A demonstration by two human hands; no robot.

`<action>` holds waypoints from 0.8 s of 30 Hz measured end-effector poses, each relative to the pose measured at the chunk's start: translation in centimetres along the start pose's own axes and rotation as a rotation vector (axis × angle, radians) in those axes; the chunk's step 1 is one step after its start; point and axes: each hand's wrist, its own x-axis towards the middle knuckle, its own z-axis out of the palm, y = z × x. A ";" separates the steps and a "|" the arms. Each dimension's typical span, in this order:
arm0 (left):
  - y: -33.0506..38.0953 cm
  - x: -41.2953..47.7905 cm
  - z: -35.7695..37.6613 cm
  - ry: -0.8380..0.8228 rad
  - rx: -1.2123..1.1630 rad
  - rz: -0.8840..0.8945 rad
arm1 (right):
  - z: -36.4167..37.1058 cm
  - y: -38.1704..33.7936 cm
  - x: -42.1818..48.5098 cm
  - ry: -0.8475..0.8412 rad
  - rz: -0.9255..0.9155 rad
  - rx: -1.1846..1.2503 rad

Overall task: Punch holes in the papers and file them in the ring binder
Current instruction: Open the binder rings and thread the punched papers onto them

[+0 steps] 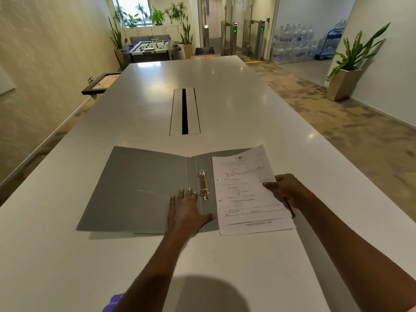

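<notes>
A grey ring binder (139,188) lies flat and spread wide on the white table, its brass ring mechanism (203,185) in the middle. My left hand (185,209) rests flat, fingers spread, on the binder just left of the rings. A stack of printed papers (244,190) lies over the binder's right half, with two punched holes visible along its left edge, right of the rings. My right hand (284,190) grips the stack's right edge. No hole punch is in view.
The long white table (213,86) has a cable slot (185,111) in its middle beyond the binder. A purple object (114,300) shows at the bottom edge. A framed board (101,83) sits off the table's left side. Potted plants and a foosball table stand far off.
</notes>
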 end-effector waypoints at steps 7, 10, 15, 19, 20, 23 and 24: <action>0.8 -3.7 1.3 0.001 -0.008 -0.009 | -1.5 2.3 -2.6 -0.006 -0.001 -0.016; 1.1 -6.0 2.2 0.005 0.003 -0.005 | -2.3 3.9 -4.3 0.006 0.001 -0.027; 1.5 -10.9 3.8 0.020 -0.024 0.008 | -3.5 6.6 -8.8 0.012 -0.022 -0.013; 2.2 -14.8 4.7 -0.031 -0.010 -0.009 | -4.4 8.9 -12.2 0.026 -0.038 -0.014; 2.3 -15.7 4.9 -0.049 -0.012 -0.014 | -4.6 9.4 -13.0 0.025 -0.035 -0.011; 2.6 -17.9 5.5 -0.087 -0.021 -0.019 | -5.2 10.4 -15.1 0.036 -0.044 -0.013; 2.6 -18.6 5.7 -0.096 -0.017 -0.017 | -5.4 10.7 -15.7 0.047 -0.049 -0.024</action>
